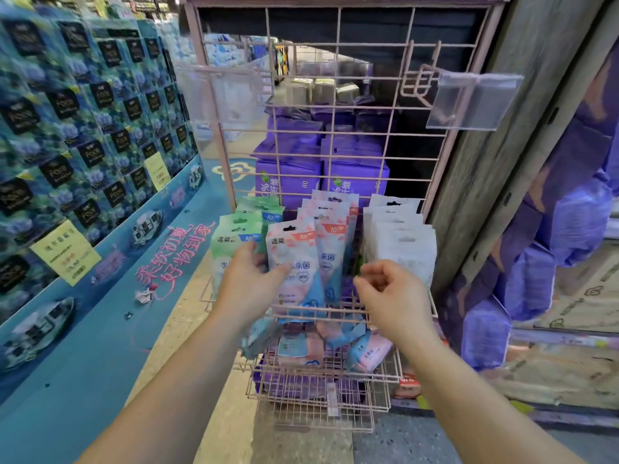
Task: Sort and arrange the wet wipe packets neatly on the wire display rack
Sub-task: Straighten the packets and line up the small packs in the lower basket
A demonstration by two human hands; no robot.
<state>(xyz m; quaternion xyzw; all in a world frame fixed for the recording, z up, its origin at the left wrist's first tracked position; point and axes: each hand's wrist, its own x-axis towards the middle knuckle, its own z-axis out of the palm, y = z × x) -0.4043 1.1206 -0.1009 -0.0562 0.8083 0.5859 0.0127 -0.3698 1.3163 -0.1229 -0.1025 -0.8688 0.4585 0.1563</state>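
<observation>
A pink wire display rack [335, 135] stands in front of me. Three rows of wet wipe packets stand in its upper basket: green ones [234, 236] at left, pink ones [301, 259] in the middle, white ones [402, 242] at right. My left hand [249, 286] rests on the front packets, its fingers touching the front green and pink ones. My right hand [392, 296] hovers in front of the white row, fingers loosely curled with nothing in them. Loose pink and blue packets [308, 349] lie jumbled in the lower basket [385, 373].
A wall of blue boxed goods [83, 128] fills the left side. Purple packs [288, 169] are stacked behind the rack. A clear price-tag holder [475, 102] hangs on a hook at upper right. Purple wrapped bundles [536, 262] stand to the right.
</observation>
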